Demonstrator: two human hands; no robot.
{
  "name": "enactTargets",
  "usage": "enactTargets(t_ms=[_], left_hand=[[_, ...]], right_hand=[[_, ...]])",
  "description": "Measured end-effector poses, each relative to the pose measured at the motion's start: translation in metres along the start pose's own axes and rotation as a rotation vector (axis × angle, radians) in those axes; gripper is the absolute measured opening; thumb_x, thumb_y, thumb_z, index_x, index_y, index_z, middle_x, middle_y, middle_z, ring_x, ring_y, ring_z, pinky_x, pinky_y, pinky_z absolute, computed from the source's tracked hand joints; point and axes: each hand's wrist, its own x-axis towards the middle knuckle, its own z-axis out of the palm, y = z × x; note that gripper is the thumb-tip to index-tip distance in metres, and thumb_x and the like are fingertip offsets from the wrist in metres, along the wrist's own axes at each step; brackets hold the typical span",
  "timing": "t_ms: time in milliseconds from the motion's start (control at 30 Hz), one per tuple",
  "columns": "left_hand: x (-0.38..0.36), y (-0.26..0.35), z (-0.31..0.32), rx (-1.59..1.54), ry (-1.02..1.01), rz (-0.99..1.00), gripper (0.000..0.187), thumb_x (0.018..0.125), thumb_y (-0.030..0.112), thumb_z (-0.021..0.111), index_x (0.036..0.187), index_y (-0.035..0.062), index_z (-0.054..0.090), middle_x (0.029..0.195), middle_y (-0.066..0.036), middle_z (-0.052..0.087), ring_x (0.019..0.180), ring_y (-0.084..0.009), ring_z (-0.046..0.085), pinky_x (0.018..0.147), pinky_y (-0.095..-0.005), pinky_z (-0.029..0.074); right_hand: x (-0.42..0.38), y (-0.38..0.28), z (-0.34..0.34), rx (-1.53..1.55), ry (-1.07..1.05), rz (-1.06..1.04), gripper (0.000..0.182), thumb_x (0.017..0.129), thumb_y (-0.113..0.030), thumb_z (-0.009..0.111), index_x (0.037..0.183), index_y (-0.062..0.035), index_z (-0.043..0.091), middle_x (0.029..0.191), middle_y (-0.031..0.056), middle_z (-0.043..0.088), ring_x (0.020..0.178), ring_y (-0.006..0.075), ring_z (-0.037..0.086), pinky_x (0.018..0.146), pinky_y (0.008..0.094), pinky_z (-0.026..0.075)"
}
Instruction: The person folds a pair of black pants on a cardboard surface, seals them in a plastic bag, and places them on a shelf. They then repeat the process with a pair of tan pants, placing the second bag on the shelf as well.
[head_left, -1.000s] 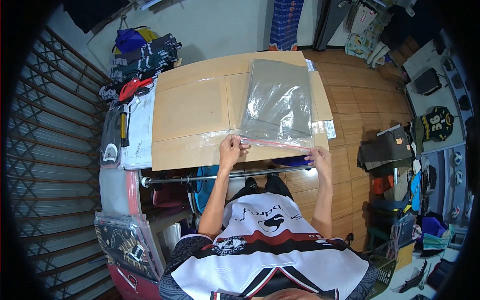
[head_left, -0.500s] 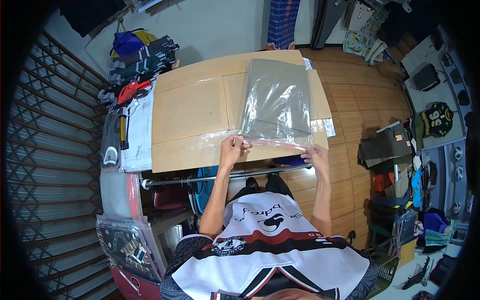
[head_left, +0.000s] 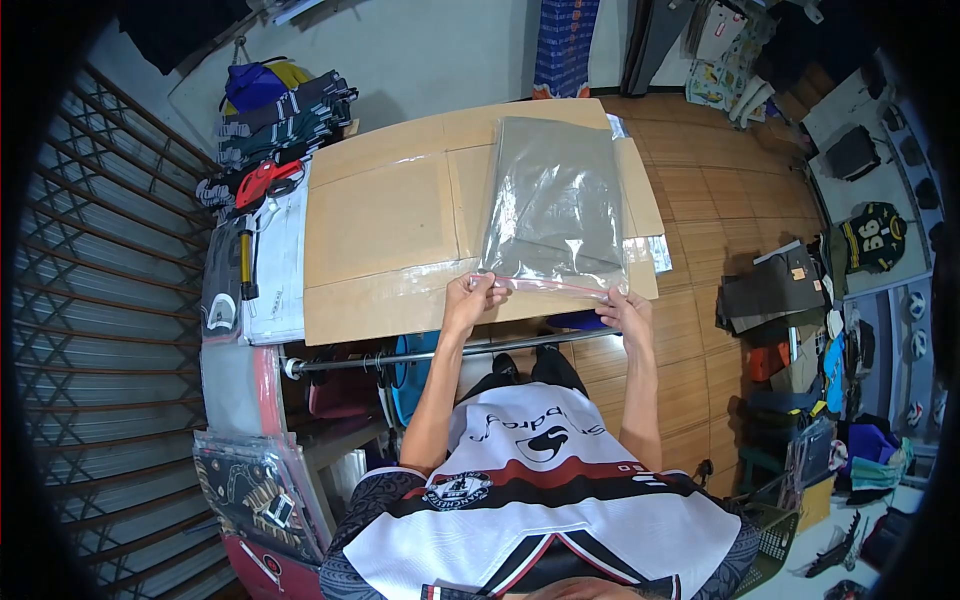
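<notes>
A clear plastic bag [head_left: 555, 215] with folded grey-green cloth inside lies on the right part of a flattened cardboard sheet [head_left: 385, 215]. Along its near edge runs a reddish strip [head_left: 550, 287]. My left hand [head_left: 473, 300] pinches the left end of that edge, fingers closed on the plastic. At the right end, my right hand [head_left: 628, 312] also has its fingertips closed on the bag's edge. The far part of the bag rests flat, and light glares off the plastic.
Left of the cardboard lie a red tool [head_left: 268, 185] and a yellow-and-black tool [head_left: 246, 265]. A metal rail [head_left: 460, 349] with hangers runs below the near edge. Folded clothes [head_left: 285, 115] are stacked at the back left. Packaged garments [head_left: 255, 490] stand at the lower left.
My right hand has shifted slightly left along the bag's edge. My left hand has moved slightly, still gripping the other end. The bag stays in about the same place.
</notes>
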Motion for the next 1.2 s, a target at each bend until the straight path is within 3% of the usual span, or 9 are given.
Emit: enactTargets(t_ms=[133,233,400,633,933,1100,1200], left_hand=[[-0.003,-0.001,0.0,0.072,0.0,0.046,0.024,0.105,0.021,0.065,0.106,-0.0027,0.07,0.092,-0.017,0.079,0.079,-0.0161,0.076,0.06,-0.0211,0.054],[-0.01,0.009,0.007,-0.033,0.056,-0.021,0.022,0.104,0.018,0.066,0.107,-0.0034,0.067,0.094,-0.017,0.078,0.082,-0.0175,0.076,0.062,-0.0238,0.058],[-0.01,0.007,0.012,-0.169,0.097,0.045,0.019,0.099,0.011,0.072,0.106,-0.0025,0.06,0.099,-0.015,0.074,0.085,-0.0205,0.076,0.066,-0.0296,0.064],[-0.007,0.0,0.018,-0.089,0.184,0.147,0.047,0.096,0.007,0.074,0.128,0.0021,0.04,0.101,-0.011,0.069,0.082,-0.0162,0.071,0.063,-0.0292,0.063],[-0.016,0.006,0.031,0.027,0.264,0.232,0.059,0.096,0.011,0.075,0.137,-0.0017,0.035,0.114,-0.02,0.06,0.083,-0.016,0.069,0.06,-0.0297,0.06],[-0.01,-0.011,0.033,0.17,0.345,0.381,0.071,0.095,0.013,0.074,0.148,-0.0057,0.03,0.111,-0.02,0.062,0.076,-0.017,0.064,0.065,-0.032,0.056],[-0.012,-0.015,0.031,0.209,0.338,0.35,0.074,0.096,0.013,0.072,0.153,-0.0053,0.028,0.108,-0.02,0.066,0.073,-0.018,0.063,0.068,-0.0334,0.053]], right_hand=[[0.006,0.009,-0.004,0.01,-0.017,-0.047,0.033,0.098,-0.029,0.075,0.111,0.0009,0.071,0.094,0.012,0.076,0.079,0.019,0.076,0.065,0.0278,0.058],[0.003,0.005,-0.005,0.067,-0.017,0.015,0.032,0.097,-0.03,0.076,0.108,-0.0005,0.071,0.096,0.0117,0.076,0.079,0.0188,0.076,0.065,0.0274,0.058],[-0.004,0.001,0.003,0.115,0.033,0.037,0.036,0.095,-0.032,0.079,0.109,-0.0003,0.07,0.098,0.0135,0.076,0.082,0.0201,0.076,0.067,0.0289,0.059],[-0.002,0.011,0.012,0.07,0.036,-0.051,0.039,0.095,-0.031,0.079,0.11,0.0027,0.068,0.098,0.0143,0.075,0.084,0.0217,0.077,0.068,0.031,0.061],[-0.012,0.003,0.03,0.153,0.062,0.022,0.043,0.095,-0.033,0.078,0.115,0.0032,0.067,0.1,0.0157,0.074,0.083,0.0218,0.076,0.065,0.0305,0.061],[-0.006,0.017,0.034,0.139,0.062,-0.019,0.04,0.098,-0.028,0.075,0.116,0.0071,0.067,0.102,0.0189,0.075,0.082,0.023,0.077,0.064,0.0311,0.061],[0.0,0.026,0.033,0.091,0.059,-0.065,0.039,0.1,-0.026,0.072,0.118,0.0074,0.066,0.101,0.0189,0.075,0.081,0.0227,0.076,0.063,0.0307,0.061]])
